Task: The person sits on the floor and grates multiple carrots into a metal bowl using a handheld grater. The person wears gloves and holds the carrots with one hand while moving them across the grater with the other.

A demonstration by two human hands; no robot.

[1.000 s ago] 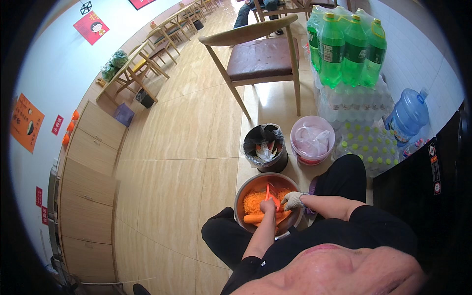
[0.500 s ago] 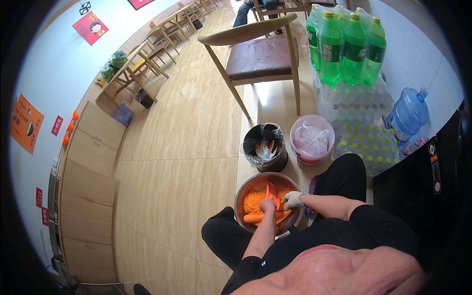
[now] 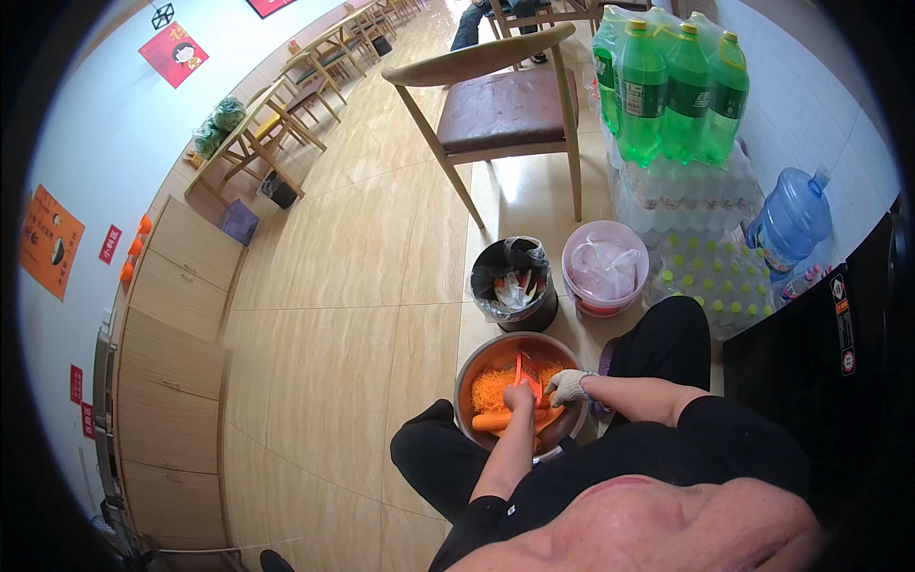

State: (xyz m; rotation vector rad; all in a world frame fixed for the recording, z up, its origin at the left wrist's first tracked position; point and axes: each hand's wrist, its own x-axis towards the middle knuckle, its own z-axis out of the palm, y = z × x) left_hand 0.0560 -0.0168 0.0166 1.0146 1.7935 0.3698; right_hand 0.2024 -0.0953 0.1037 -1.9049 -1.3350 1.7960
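Note:
A wide metal bowl [image 3: 464,381] stands on the floor between my knees. Shredded carrot [image 3: 491,387] heaps up in its far part, and whole carrots [image 3: 492,420] lie in the near part. My bare left hand [image 3: 519,397] is closed around an orange-red grater [image 3: 523,368], which slants over the bowl. On my right hand [image 3: 569,385] is a pale knitted glove. Its fingers are curled at the grater's right side, low over the bowl. Whatever they hold is mostly hidden; orange shows just beneath them.
Beyond the bowl stand a lined black bin [image 3: 515,286] with scraps and a pink bucket [image 3: 605,269] holding a plastic bag. Packs of bottles [image 3: 667,95] are stacked at the right, beside a blue water jug [image 3: 791,214]. A wooden chair [image 3: 500,110] stands farther back; cabinets [image 3: 172,381] line the left wall.
My gloved right hand has shifted very slightly at the grater. My left hand and the grater stay nearly in place, as do the carrots and the bowl.

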